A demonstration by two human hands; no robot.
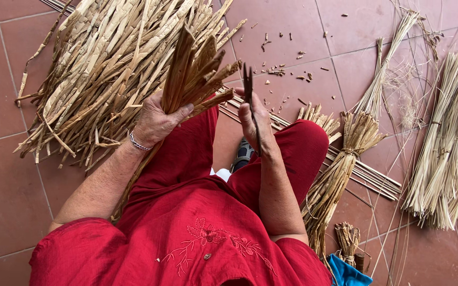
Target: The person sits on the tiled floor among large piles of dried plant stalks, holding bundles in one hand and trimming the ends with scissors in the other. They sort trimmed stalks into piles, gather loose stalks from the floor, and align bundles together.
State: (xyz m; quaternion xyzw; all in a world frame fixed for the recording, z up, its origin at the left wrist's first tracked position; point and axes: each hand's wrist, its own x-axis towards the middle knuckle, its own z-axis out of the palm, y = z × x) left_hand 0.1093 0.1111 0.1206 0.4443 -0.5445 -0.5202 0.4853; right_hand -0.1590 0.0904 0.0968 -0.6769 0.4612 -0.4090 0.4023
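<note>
Here, the left hand [155, 123] is clamped on a reed bunch [194, 71] while the right hand [254, 123], beside the bunch, grips dark scissors [249, 87]; trimming cleanly probably wants the ends level.

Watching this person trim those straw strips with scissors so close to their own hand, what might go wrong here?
Three things, perhaps. The dark scissors in the right hand point up close to the left hand, so a slip could nick it. The bundle of strips is fanned out and held only near its base, so some might slide loose. Small cut bits scattered on the tiled floor could be slippery or prickly underfoot.
</note>
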